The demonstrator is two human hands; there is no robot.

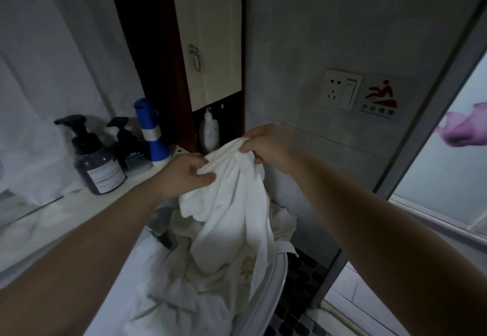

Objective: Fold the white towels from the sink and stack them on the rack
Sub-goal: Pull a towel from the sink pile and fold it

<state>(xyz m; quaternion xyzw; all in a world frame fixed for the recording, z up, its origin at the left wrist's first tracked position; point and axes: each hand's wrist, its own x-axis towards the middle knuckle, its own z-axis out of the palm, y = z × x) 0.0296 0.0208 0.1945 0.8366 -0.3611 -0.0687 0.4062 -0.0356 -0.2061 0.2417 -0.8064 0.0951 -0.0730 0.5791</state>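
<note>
A white towel (234,204) hangs bunched above the sink (276,280), held up by both hands. My left hand (184,172) pinches its upper edge from the left. My right hand (266,143) grips the top of the same towel a little higher and to the right. The towel's lower end drapes down into a pile of several more white towels (184,283) that fills the sink basin. No rack is in view.
On the counter ledge (60,212) at left stand two dark pump bottles (97,156), a blue and white bottle (152,133) and a white pump bottle (209,130). A cabinet door (210,33) is above; a wall socket (340,89) and glass door (448,164) are on the right.
</note>
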